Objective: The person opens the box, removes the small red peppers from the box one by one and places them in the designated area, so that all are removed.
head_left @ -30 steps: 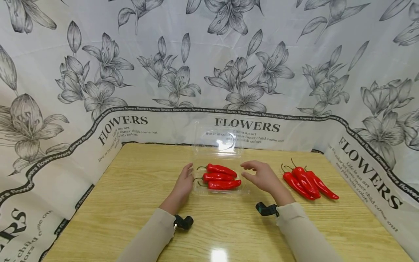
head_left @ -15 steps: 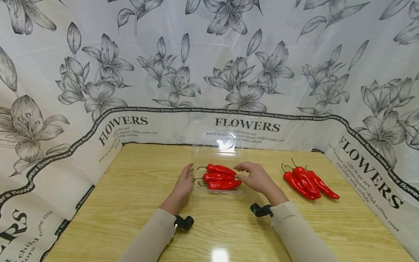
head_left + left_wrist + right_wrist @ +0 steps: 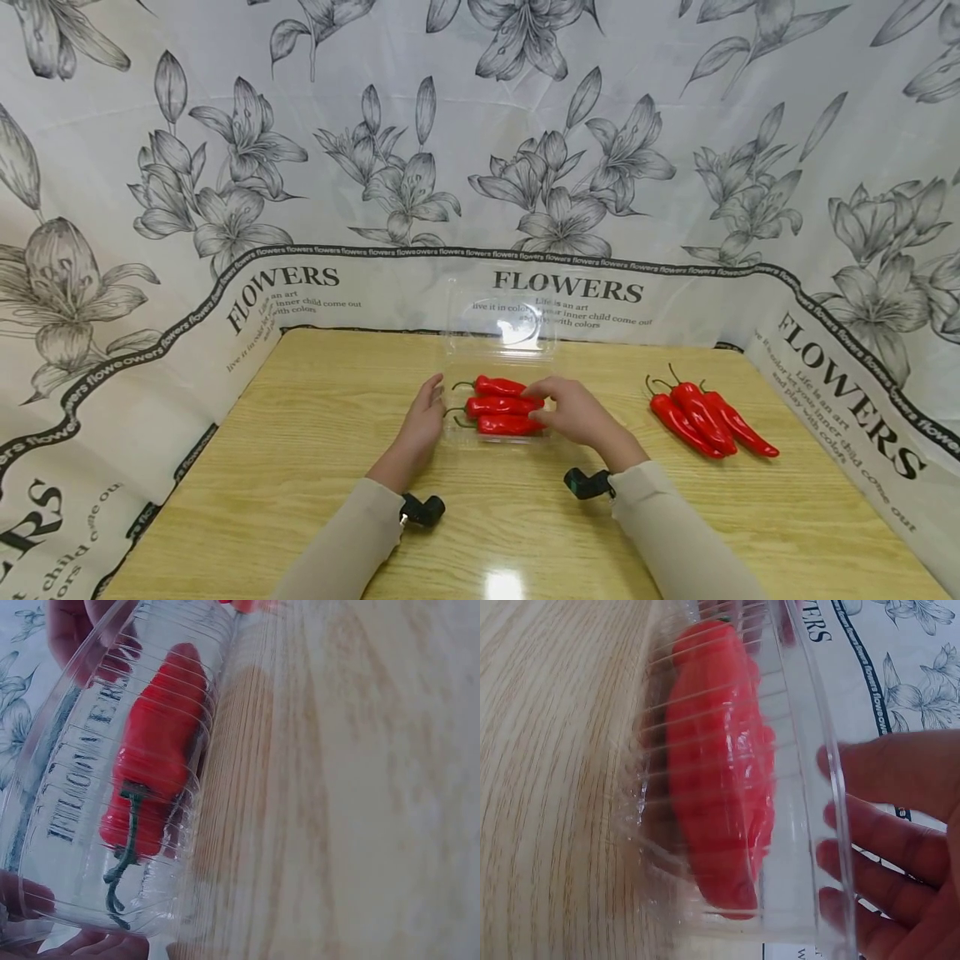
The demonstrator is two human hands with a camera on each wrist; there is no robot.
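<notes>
Three red peppers [image 3: 501, 406] with green stems lie side by side in a clear plastic clamshell box [image 3: 491, 442], stems to the left. Its lid [image 3: 487, 333] stands raised at the back. My left hand [image 3: 420, 423] rests against the box's left end, fingers fairly straight. Over the right end, my right hand [image 3: 576, 411] has its loosely bent fingertips close to the pepper tips. In the right wrist view, the fingers of the right hand [image 3: 900, 862] are spread apart at the rim, with nothing pinched between them. The ribbed wall blurs the peppers in both wrist views.
Three more red peppers [image 3: 701, 414] lie in a fan on the wooden table [image 3: 322, 400] to the right, beyond the right wrist. A white cloth [image 3: 390, 283] with printed flowers and lettering hangs around the back and sides.
My right hand has moved left, from just right of the box to over the pepper tips. The left hand, the box and the loose peppers stay about where they were.
</notes>
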